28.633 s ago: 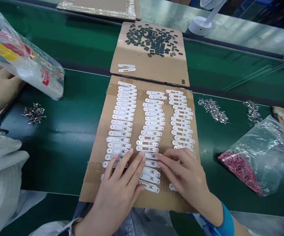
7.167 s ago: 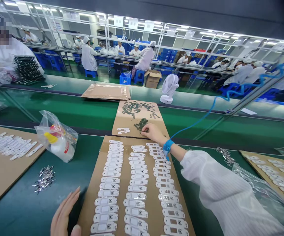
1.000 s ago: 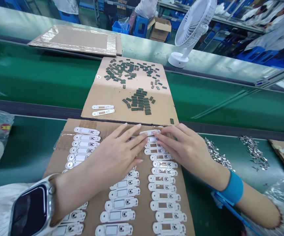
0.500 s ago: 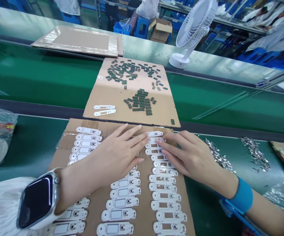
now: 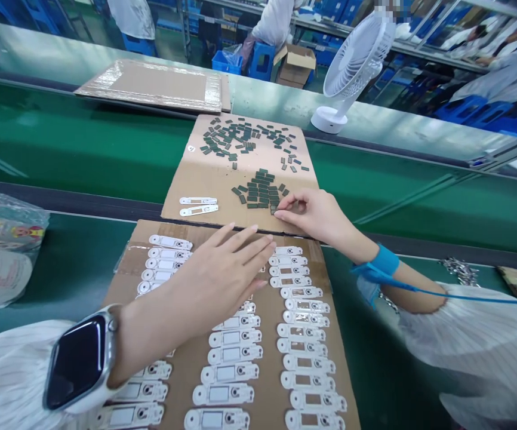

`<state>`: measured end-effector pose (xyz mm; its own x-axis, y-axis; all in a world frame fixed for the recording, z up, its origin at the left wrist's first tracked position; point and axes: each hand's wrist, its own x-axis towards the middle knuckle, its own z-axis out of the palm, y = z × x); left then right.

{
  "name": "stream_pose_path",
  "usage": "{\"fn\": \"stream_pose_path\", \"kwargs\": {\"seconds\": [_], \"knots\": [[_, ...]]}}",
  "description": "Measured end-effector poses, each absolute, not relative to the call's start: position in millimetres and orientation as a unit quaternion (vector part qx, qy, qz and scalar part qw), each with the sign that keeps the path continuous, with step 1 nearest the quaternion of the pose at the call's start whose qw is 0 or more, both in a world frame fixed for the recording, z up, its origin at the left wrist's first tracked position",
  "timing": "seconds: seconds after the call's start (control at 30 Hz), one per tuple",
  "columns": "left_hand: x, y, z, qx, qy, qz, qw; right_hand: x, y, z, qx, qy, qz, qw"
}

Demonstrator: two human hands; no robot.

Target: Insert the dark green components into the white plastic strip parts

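My left hand (image 5: 227,272) lies over the lower cardboard sheet (image 5: 270,334), fingers stretched out and hiding parts of the middle column. Its fingertips are beside the top of the right column of white plastic housings (image 5: 289,270). Over on the upper cardboard sheet (image 5: 240,222), my right hand (image 5: 314,212) is closed in a pinch on a small dark green rectangular piece at the lower right of a pile of dark green pieces (image 5: 262,190). Housings in the right column have see-through windows; those in the middle column (image 5: 229,373) show pale grey rectangles.
Two white strips (image 5: 199,206) lie at the upper sheet's left, with more dark green pieces (image 5: 236,134) scattered behind. A white fan (image 5: 352,60) and taped cardboard (image 5: 164,83) stand on the far ledge. Metal bits (image 5: 459,272) lie right; a plastic bag (image 5: 8,239) lies left.
My right hand has moved from the right column of housings up to the dark green pile and closed its fingertips there. My left hand stays nearly in place over the lower sheet.
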<state>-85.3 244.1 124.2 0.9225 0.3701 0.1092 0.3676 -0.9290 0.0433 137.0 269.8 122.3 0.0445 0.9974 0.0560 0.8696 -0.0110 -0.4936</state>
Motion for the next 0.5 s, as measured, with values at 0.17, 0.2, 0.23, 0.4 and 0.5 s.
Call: {"fn": "stream_pose_path", "kwargs": {"seconds": [0.17, 0.2, 0.23, 0.4, 0.5], "knots": [[-86.7, 248.7, 132.4, 0.945, 0.302, 0.114, 0.045, 132.4, 261.2, 127.7, -0.666, -0.649, 0.250, 0.271], [-87.0, 249.3, 136.0, 0.933, 0.332, 0.122, 0.068, 129.3, 255.8, 130.5, -0.653, -0.636, 0.284, 0.297], [-87.2, 249.8, 140.0, 0.918, 0.357, 0.134, 0.103, 125.4, 249.2, 134.2, -0.637, -0.623, 0.322, 0.320], [-85.8, 249.5, 158.1, 0.844, 0.363, 0.196, 0.342, 105.7, 211.3, 162.5, -0.580, -0.582, 0.454, 0.344], [-84.0, 247.1, 161.9, 0.824, 0.349, 0.198, 0.401, 102.6, 197.7, 176.1, -0.588, -0.560, 0.478, 0.335]]}}
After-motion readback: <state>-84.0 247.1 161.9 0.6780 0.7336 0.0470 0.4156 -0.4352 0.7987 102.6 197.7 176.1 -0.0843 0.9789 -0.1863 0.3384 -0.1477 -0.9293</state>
